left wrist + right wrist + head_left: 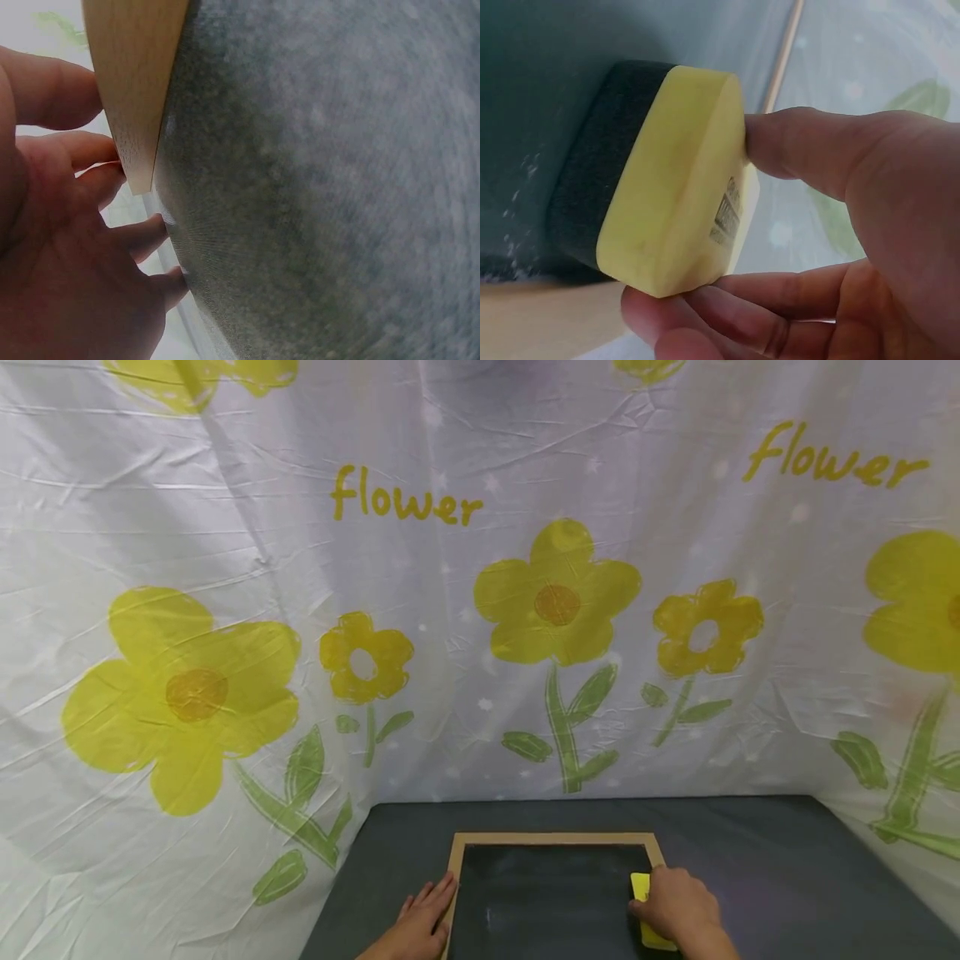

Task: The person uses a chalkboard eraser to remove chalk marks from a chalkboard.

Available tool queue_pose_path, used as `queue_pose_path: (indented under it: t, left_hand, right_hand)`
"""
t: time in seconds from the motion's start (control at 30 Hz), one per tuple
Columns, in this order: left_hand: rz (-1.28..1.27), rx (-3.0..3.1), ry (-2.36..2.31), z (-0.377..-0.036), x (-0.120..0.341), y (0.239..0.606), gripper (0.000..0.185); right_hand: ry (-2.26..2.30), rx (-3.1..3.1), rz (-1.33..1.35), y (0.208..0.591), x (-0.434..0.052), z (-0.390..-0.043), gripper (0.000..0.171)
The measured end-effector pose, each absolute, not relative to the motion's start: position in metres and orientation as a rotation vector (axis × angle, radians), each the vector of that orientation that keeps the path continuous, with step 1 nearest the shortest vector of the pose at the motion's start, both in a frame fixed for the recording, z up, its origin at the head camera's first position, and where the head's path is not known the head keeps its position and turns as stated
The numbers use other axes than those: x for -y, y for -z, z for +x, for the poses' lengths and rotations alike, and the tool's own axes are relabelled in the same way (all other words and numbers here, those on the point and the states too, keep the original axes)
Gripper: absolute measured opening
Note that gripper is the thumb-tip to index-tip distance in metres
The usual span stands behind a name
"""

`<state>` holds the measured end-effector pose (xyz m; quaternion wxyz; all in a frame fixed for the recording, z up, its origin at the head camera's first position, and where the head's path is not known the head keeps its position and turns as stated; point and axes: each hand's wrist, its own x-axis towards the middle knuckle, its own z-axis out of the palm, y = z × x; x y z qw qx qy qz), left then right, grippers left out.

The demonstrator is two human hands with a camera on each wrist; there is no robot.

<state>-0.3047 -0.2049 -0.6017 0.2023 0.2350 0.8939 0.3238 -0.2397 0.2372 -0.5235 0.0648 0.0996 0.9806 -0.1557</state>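
A small blackboard [555, 893] with a light wooden frame [555, 838] lies on the dark table. Along its left edge, my left hand [423, 918] rests with fingers extended. In the left wrist view, the thumb and fingertips touch the outer side of the frame [139, 97]. My right hand [682, 906] grips a yellow board eraser [682, 172] between thumb and fingers at the right side of the board. The eraser's black felt side [607, 165] faces the board surface, and printed lettering shows on its yellow back.
The dark tabletop [780, 877] extends on both sides of the board. A white curtain [450, 718] printed with yellow flowers hangs behind and around the table. Faint whitish smears show on the board, with white chalk specks [514, 214] beside the eraser.
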Motion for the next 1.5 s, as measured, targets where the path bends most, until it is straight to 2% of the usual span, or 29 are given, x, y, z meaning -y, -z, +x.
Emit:
queue_pose_path:
  t: [0.47,0.73,0.87,1.33,1.5]
  left_hand:
    - [0.639,-2.521,-0.886,-0.297,0.201,0.591,0.067]
    - [0.684,-2.488,-0.948,-0.328,0.219,0.641,0.071]
    - [0.701,-2.489,-0.94,-0.335,0.222,0.652,0.072]
    - [0.707,-2.48,-0.964,-0.328,0.218,0.641,0.071]
    - [0.713,-2.482,-0.918,-0.313,0.211,0.613,0.071]
  right_hand:
    - [0.429,-3.057,0.181,0.524,-0.197,-0.245,0.047]
    - [0.442,-3.088,0.176,0.528,-0.161,-0.25,0.047]
    - [0.446,-3.071,0.172,0.528,-0.143,-0.254,0.046]
    - [0.449,-3.077,0.047,0.529,-0.095,-0.266,0.044]
    - [0.468,-3.081,-0.022,0.531,-0.081,-0.27,0.042]
